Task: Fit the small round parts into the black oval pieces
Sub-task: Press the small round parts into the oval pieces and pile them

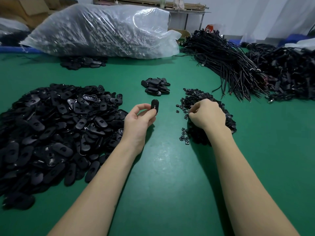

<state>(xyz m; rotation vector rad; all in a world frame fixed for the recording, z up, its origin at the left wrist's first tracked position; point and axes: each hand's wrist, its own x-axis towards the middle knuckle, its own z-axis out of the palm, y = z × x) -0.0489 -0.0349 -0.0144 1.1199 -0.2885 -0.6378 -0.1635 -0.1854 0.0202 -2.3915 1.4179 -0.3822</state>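
Green matte table (162,167), near to far: left hand (138,120) pinches one black oval plastic piece (155,106) upright above the table; right hand (207,114), fingers curled, picks in the heap of small round black parts (201,99). Far edge: clear plastic sack (102,31).

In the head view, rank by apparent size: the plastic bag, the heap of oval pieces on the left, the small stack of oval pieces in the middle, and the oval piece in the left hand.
1. Plastic bag
2. Heap of oval pieces, close behind; it sits nearer the camera, so the order is unsure
3. Small stack of oval pieces
4. Oval piece held in the left hand
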